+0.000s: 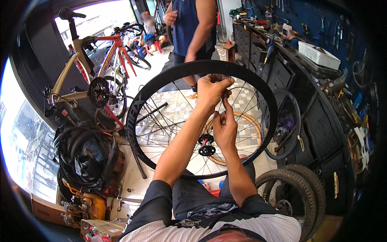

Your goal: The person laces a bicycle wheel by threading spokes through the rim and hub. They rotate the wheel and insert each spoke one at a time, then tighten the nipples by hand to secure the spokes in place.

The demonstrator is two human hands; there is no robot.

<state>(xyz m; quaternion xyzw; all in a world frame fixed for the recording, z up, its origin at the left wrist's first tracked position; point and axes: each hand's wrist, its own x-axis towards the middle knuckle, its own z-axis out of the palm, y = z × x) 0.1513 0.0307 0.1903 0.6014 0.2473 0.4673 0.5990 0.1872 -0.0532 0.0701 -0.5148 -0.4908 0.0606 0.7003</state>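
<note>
A black deep-rimmed bicycle wheel [179,73] stands tilted in front of me, its spokes running to a black hub [207,150] with a red middle part. My left hand [210,93] is closed at the inner edge of the far rim, thumb and fingers pressed together where spokes meet it. What lies in that pinch is too small to make out. Just below, my right hand [225,128] is closed around a thin spoke, its index finger pointing up toward the left hand. Behind the wheel's lower right part shows a tan-edged ring [252,125].
Bicycles [102,60] stand at the left beside coiled black tyres [84,157]. Another person [193,28] stands beyond the wheel. Knobbly tyres [296,185] lean at the lower right. Along the right runs a workbench with drawers and a white basket [318,55] beneath wall-hung tools.
</note>
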